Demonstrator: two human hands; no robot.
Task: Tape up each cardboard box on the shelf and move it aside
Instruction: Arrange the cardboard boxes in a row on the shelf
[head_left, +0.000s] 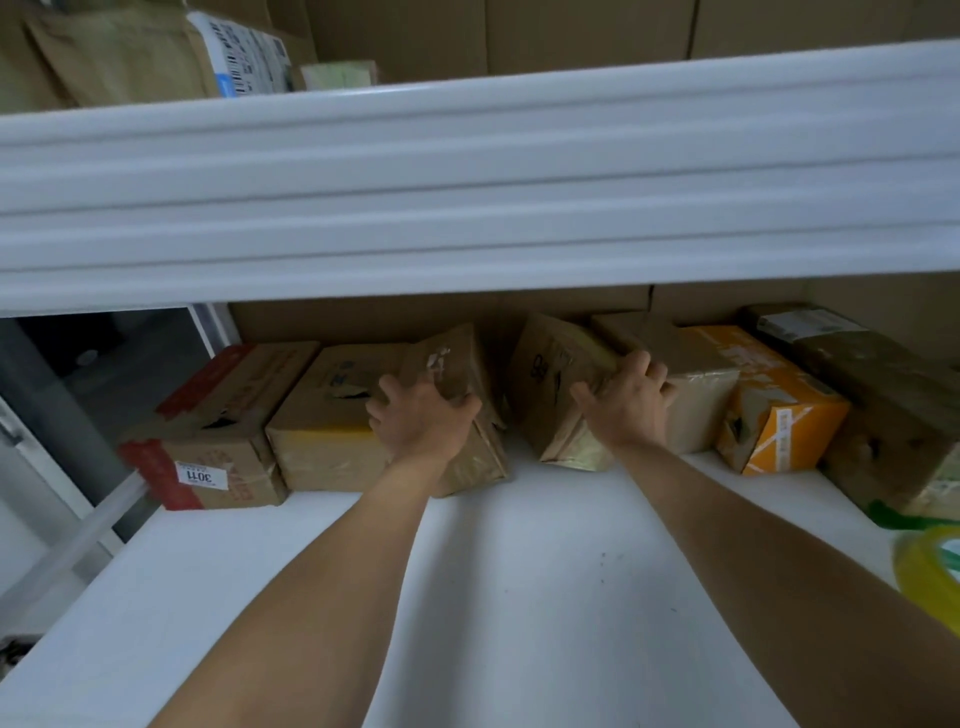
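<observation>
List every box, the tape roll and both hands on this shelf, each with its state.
left hand: fingers curled over a tilted brown box
right hand: grips a second tilted brown box
red-striped box: flat, torn top, untouched
yellow-taped box: flat, torn top
orange box: flat, scuffed
dark box: flat, untouched
yellow tape roll: on the shelf, untouched

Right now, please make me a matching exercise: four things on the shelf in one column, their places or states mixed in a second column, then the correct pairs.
1. tape roll
2. orange box
3. red-banded box
4. tilted box

A. far left of the row
B. under the right hand
C. right edge, near the front
D. right of the right hand

Pairs: 1-C, 2-D, 3-A, 4-B
</observation>
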